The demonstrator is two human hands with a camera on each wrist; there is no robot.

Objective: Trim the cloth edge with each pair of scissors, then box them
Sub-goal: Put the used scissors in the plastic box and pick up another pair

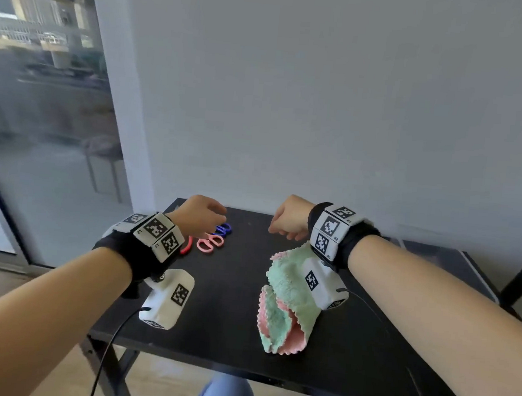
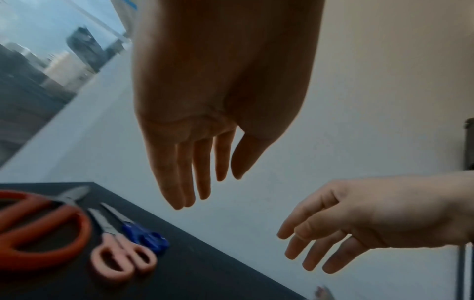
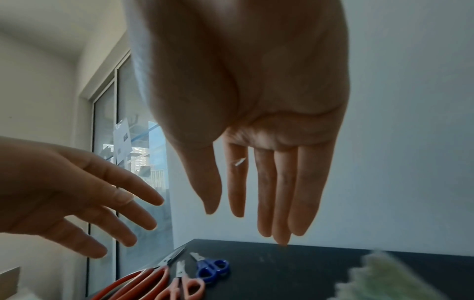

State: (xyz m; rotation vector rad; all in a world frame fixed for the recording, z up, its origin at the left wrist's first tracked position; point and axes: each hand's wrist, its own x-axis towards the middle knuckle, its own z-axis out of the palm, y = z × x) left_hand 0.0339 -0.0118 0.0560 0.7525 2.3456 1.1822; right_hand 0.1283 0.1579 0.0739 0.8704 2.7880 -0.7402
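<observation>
Nearest the person, the cloth (image 1: 288,298) lies crumpled on the black table (image 1: 230,321), green side up with pink showing at the fold, directly under the right wrist. Its zigzag edge faces the table's middle. No cut is visible from here.

Beyond it, both hands hang above the table holding nothing. The left hand (image 1: 199,216) has its fingers straight and loosely spread, palm down, pointing toward the far wall. The right hand (image 1: 289,219) is likewise empty, fingers extended and relaxed, with the fingertips (image 3: 282,237) low over the far part of the table.

Farthest, at the far left corner, three pairs lie side by side, all closed, handles toward the person and blades pointing away: the red scissors (image 2: 38,229) outermost, the pink scissors (image 2: 120,255) in the middle, the blue scissors (image 2: 146,237) innermost. The left hand is directly above them and clearly the nearer; the right is well apart, across the table's middle. Judgement: trimming not yet begun; a downward reach by the left hand would meet the handles first. No box is in view.
</observation>
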